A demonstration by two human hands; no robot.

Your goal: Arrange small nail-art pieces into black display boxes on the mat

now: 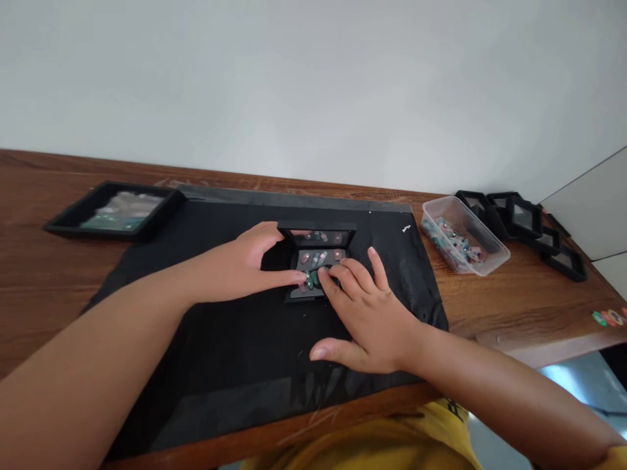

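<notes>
Right now both hands press small stones into the open black case (316,261) mid-desk. The left hand (245,264) pins the case and touches a stone; the right hand (362,307) pinches a green stone (318,277). Go gently, one stone each time. At two o'clock sits one tub (463,241) of stones and about four empty cases (524,219); at ten o'clock, one tray (117,209).

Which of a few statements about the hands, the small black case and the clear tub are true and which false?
1. Both hands, left hand and right hand, touch the small open black display case. True.
2. The case sits on bare wood. False: it sits on the black rectangular mat.
3. The clear plastic tub holds small coloured stones. True.
4. The tub lies left of the mat. False: it lies to the right.
5. The large black tray is stacked on the tub. False: it rests on the wooden table's far left.
</notes>
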